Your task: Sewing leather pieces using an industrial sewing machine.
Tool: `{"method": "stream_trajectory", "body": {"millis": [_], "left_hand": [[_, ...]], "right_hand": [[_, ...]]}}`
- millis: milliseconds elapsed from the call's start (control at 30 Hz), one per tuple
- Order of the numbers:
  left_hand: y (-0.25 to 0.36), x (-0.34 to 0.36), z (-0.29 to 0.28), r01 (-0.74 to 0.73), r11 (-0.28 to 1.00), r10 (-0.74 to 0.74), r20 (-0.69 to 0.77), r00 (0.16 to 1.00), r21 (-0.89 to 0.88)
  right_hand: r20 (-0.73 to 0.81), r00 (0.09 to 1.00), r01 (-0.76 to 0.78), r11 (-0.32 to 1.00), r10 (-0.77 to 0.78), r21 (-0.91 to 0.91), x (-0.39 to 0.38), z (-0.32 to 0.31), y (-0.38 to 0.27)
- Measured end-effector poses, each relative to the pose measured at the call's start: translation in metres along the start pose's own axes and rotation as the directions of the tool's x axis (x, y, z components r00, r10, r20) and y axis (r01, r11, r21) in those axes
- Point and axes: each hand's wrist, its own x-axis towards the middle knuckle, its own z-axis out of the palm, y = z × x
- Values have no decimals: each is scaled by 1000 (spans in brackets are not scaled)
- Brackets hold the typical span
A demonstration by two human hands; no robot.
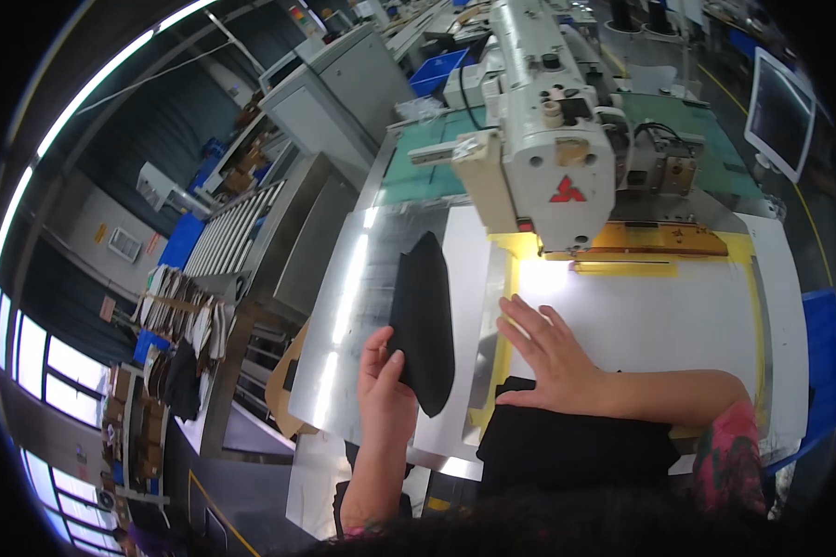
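Note:
My left hand grips a long black fabric piece by its left edge, between thumb and fingers. The piece is upright in view, with a pointed top and a rounded lower end, over the metal work surface. Fingers spread, my right hand reaches across the white sheet edged with yellow tape. Its thumb side is by the upper edge of a black fabric bundle at the table's near edge; I cannot tell if they touch. Beyond my hands stands the white head of a sewing machine, its lamp lighting the sheet.
An orange bar crosses behind the sheet, right of the machine head. Further back lies a green table surface. A monitor stands at the far right, a blue bin below it. Stacked pieces sit on a rack to the left.

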Motion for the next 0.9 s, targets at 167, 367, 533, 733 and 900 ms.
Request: {"method": "stream_trajectory", "body": {"millis": [167,367,533,733,900], "left_hand": [[-38,4,44,312,950,-295,246,923,-29],[-76,50,19,217,821,-333,135,933,529],[-85,66,17,219,959,-253,191,948,181],[-63,96,4,641,712,-658,590,467,287],[-76,71,22,713,673,-669,571,475,196]], "right_hand": [[-164,974,120,972,-155,-204,4,-15,46],[133,972,227,932,-196,-282,-36,-6,87],[270,942,240,963,-200,-124,-18,1,96],[-16,910,415,906,-415,87,-14,0,108],[-116,880,471,875,-460,113,-15,-12,101]]}}
